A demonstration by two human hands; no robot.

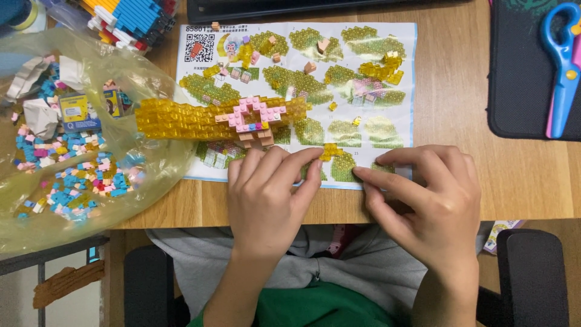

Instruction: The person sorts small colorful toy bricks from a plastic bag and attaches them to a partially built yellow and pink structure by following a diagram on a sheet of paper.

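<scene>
A long model of clear yellow small bricks [200, 118] with a pink and tan patch in its middle lies across a printed instruction sheet [357, 85] on the wooden desk [460, 151]. My left hand [269, 194] rests just below it, fingertips pinching a small yellow brick cluster [330, 151] on the sheet. My right hand [430, 194] lies beside it, fingers pressed flat on the sheet's lower right corner. Loose yellow and tan bricks [381, 69] are scattered over the sheet.
A clear plastic bag [78, 151] full of blue, pink and yellow bricks sits at the left. A multicoloured brick block [130, 21] stands at the top left. Blue scissors [563, 66] lie on a black mat [520, 79] at the right. Chair armrests flank my lap.
</scene>
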